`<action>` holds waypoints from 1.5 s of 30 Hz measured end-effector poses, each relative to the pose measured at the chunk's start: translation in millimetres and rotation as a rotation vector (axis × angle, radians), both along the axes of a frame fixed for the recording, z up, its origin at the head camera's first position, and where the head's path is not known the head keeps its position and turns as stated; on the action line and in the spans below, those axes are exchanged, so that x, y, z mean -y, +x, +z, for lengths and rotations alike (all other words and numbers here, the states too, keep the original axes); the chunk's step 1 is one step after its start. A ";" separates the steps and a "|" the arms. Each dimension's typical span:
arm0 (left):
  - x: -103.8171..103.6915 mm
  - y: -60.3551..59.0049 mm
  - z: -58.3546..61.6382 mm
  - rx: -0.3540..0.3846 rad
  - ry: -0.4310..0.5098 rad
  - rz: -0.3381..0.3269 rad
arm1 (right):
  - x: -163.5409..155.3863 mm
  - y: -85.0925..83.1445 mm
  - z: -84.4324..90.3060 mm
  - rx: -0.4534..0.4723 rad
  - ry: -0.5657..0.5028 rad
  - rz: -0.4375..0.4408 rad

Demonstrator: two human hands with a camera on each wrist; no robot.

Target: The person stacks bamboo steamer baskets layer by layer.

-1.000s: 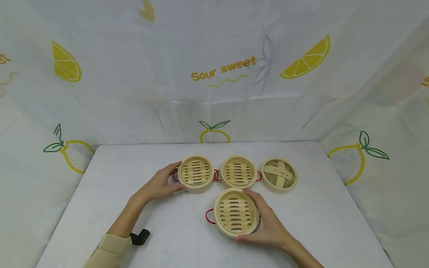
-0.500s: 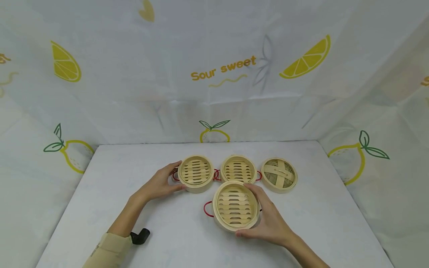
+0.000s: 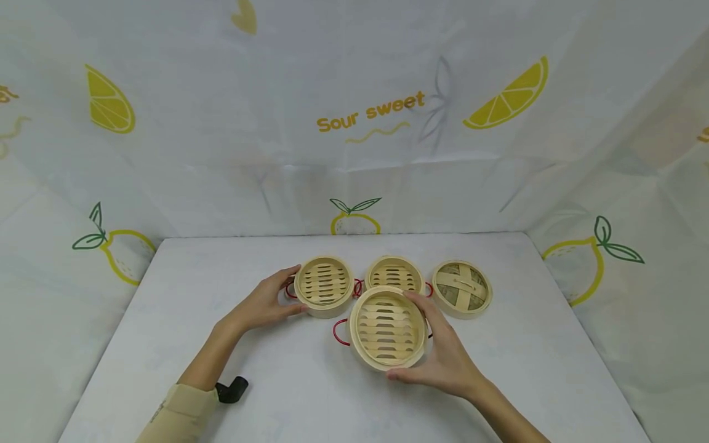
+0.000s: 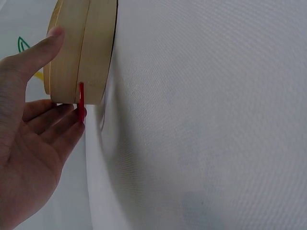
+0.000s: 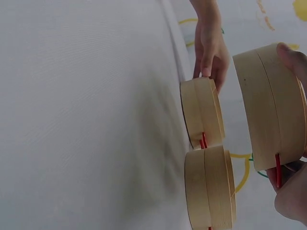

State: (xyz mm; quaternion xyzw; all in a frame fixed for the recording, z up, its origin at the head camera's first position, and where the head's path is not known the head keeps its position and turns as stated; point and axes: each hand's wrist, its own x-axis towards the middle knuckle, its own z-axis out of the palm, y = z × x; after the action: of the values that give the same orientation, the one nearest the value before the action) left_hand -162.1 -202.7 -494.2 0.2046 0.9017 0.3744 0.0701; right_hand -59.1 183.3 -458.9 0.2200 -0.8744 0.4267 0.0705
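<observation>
Where the frame's lower centre begins, nearest first:
Right hand [image 3: 443, 360]: fingers curled round the lifted steamer tray [image 3: 388, 327], held clear of the table [image 3: 277, 394], overlapping the middle tray's near rim.
Left hand [image 3: 260, 304]: thumb and fingers closed on the side of the left tray [image 3: 324, 284], which rests on the table left of centre.
Middle tray [image 3: 394, 272]: centre, resting, partly covered.
Lid [image 3: 461, 287]: right of centre, lying apart, uncovered.
Progress: judged early; one tray is raised above another, none yet seated, lid untouched.
</observation>
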 end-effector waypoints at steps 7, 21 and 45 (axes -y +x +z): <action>0.2 1.2 0.6 -0.002 -0.017 0.009 | 9.7 -5.4 1.8 -0.010 -0.041 0.034; 0.7 1.7 -0.1 -0.004 -0.032 0.013 | 27.4 -11.8 9.2 -0.034 -0.080 0.046; -0.3 1.5 2.8 0.001 -0.046 0.003 | 43.3 -28.8 2.4 -0.039 -0.105 0.031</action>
State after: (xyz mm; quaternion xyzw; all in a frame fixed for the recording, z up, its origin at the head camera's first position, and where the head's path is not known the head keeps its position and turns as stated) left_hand -160.6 -202.5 -491.5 0.2015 0.9102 0.3539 0.0748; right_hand -87.9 140.0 -456.5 0.2377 -0.8459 0.4686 0.0922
